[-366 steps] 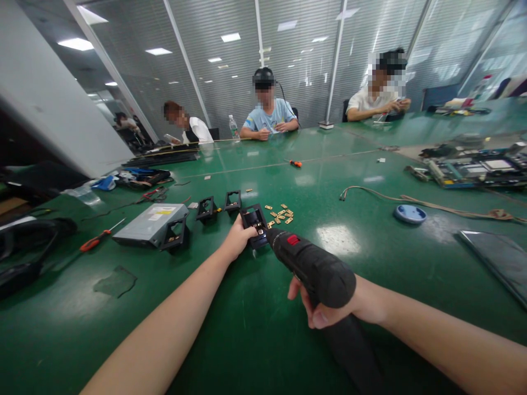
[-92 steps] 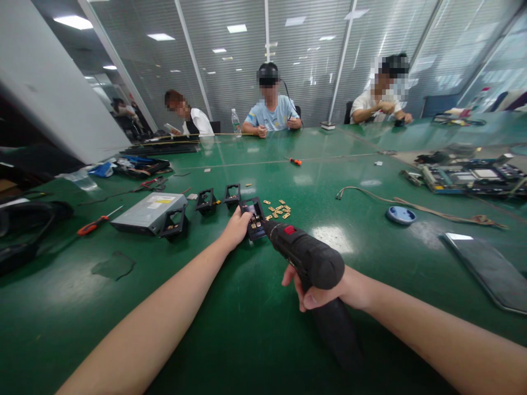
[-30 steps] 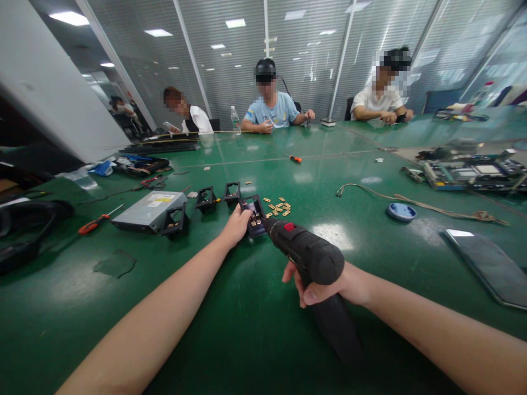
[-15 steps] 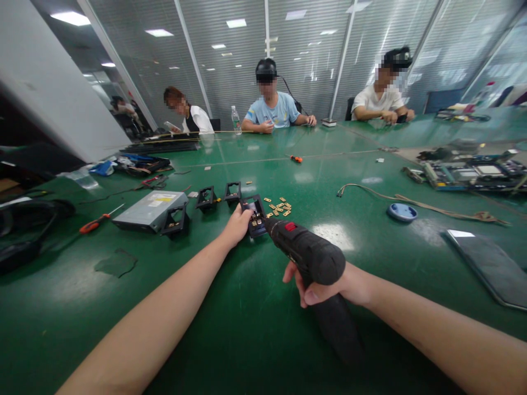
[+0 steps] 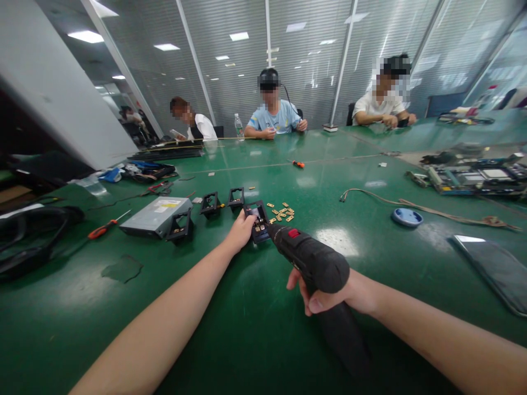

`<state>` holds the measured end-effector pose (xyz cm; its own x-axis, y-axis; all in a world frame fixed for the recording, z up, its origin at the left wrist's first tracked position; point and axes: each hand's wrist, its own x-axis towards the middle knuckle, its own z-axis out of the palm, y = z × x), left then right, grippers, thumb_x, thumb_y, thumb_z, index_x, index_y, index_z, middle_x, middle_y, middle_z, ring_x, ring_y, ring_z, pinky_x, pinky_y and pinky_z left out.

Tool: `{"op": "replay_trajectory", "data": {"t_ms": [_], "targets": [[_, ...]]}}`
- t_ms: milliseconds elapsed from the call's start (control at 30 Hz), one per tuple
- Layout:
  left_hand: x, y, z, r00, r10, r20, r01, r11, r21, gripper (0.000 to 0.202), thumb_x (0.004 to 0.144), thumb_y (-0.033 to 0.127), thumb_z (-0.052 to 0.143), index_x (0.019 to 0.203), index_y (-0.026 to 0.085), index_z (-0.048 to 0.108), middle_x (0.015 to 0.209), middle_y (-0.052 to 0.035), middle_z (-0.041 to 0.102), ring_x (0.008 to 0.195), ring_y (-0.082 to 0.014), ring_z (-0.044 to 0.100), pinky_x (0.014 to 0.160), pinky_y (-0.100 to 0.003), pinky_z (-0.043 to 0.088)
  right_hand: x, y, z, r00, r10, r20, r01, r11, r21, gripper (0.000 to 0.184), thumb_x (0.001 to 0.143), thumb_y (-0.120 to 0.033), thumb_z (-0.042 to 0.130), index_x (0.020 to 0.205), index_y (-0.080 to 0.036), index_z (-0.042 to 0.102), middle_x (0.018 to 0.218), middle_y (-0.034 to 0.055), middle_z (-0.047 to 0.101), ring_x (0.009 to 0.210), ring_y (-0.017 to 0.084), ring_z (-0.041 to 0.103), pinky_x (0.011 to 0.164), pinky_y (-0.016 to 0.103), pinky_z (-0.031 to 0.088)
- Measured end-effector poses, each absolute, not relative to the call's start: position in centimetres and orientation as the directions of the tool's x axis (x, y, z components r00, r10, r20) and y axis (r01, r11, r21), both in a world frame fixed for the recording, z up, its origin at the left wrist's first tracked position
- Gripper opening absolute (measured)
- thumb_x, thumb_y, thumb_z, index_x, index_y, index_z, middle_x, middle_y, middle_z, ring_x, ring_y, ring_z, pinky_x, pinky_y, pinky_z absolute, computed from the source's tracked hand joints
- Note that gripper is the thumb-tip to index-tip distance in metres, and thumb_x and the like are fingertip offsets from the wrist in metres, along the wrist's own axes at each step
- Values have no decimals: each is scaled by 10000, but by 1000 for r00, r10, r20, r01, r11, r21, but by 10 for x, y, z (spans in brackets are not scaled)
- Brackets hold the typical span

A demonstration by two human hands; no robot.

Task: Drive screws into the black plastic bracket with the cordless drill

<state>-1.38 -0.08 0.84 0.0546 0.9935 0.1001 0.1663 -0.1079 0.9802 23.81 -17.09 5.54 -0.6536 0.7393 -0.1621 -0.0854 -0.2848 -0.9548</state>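
Note:
My left hand (image 5: 241, 230) is closed on the left side of a black plastic frame (image 5: 262, 233) that rests tilted on the green table. Small brass-coloured parts show inside this frame. My right hand (image 5: 319, 296) grips a black cordless drill (image 5: 313, 258) with a red switch on top. The drill's front end points at the frame's right edge; whether its tip touches the parts inside is hidden. Just beyond lie several small brass plates (image 5: 285, 213). More black frames stand to the left: one frame (image 5: 236, 198) close behind my hand, another frame (image 5: 210, 204), and a third frame (image 5: 180, 226).
A grey metal drive box (image 5: 152, 219) and an orange screwdriver (image 5: 102, 229) lie left. To the right are a blue round lid (image 5: 407, 216), a tan cable (image 5: 428, 206), a phone-like slab (image 5: 494, 269) and circuit boards (image 5: 477, 175). Several people sit across the table.
The whole view has shifted slightly, so everything sits a little lower and to the right. Both hands keep their holds on the frame and drill. A person opposite has drawn one hand inward.

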Motion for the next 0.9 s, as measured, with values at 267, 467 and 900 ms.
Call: {"op": "replay_trajectory", "data": {"t_ms": [267,467,900], "targets": [[-15,3,2,67,991,119,175,-129,976,350,855,436,608,1123,217,658,1022,-45,722,1046,-252,683,1071,-461,547,239,-167,36,-672,733,-106,-102,-234,-967,588,574,-329,1027,1065,-123,776,729,35,779,662,200,733,617,276,543],[-16,3,1,72,990,124,177,-135,975,368,853,442,611,1134,209,660,1068,-57,727,1047,-252,682,1078,-467,541,239,-169,43,-665,738,-117,-115,-256,-960,563,581,-322,1012,1051,-129,771,717,26,771,648,200,731,632,295,557],[-15,-1,7,53,994,97,179,-105,978,342,840,426,635,1113,222,667,1020,-47,730,1041,-258,684,1064,-458,551,237,-172,53,-653,743,-147,-116,-290,-950,536,571,-289,1001,1026,-131,766,725,18,759,653,199,721,645,305,554]]}}
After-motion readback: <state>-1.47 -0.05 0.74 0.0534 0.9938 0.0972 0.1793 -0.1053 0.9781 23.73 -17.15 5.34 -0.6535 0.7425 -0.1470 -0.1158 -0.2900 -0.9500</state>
